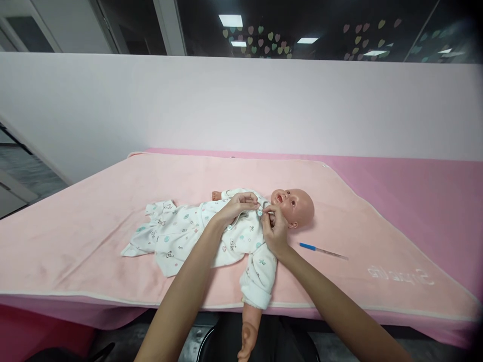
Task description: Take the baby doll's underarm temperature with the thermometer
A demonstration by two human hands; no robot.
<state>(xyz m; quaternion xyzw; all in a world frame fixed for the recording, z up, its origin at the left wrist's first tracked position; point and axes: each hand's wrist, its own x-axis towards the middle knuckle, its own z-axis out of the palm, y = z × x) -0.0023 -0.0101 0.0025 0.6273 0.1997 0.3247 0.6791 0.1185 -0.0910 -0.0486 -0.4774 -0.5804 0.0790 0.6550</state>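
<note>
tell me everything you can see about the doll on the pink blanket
The bald doll looks plastic, its mouth open. It lies on the pink blanket, head to the image's right, in a white printed outfit. One forearm reaches past the blanket's near edge; its other hand shows opposite. The person's left hand and right hand are at its collar, grip unclear.

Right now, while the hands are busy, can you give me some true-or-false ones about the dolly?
1. The doll lies on a pink blanket. True.
2. The doll's head is at the left end of its body in the picture. False: the head is at the right end.
3. The left hand and right hand are both near the doll's collar. True.
4. The right hand holds the blue-ended stick. False: the blue-ended stick lies on the blanket.
5. One doll arm reaches past the blanket's front edge. True.
</note>
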